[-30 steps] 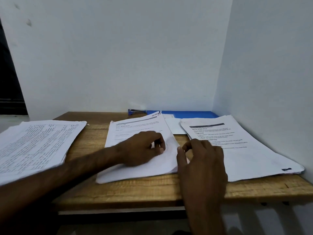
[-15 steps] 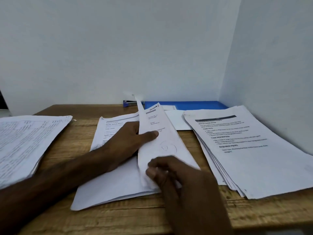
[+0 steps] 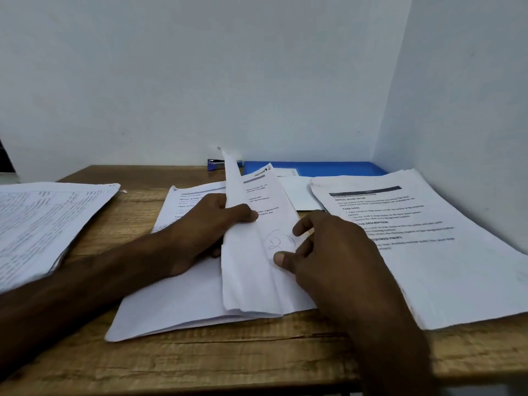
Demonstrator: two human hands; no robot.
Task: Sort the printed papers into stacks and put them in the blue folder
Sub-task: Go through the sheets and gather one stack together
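A middle stack of printed papers [image 3: 183, 304] lies on the wooden table. Its top sheets [image 3: 251, 267] are lifted and folded over to the right. My left hand [image 3: 211, 224] grips these lifted sheets, thumb on top, fingers underneath. My right hand [image 3: 328, 252] pinches their right edge near a pen scribble. Another printed stack [image 3: 428, 252] lies at the right. A third stack [image 3: 43, 224] lies at the left. The blue folder [image 3: 320, 168] lies flat against the back wall, partly covered by papers.
A blue stapler [image 3: 215, 164] sits by the back wall, left of the folder. A loose white sheet [image 3: 300, 195] lies between the middle and right stacks. White walls close the back and right side. The table's front edge [image 3: 228, 375] is near me.
The top sheets of the middle stack were lifted from flat and folded to the right. My left hand went under them, and my right hand moved onto their right edge.
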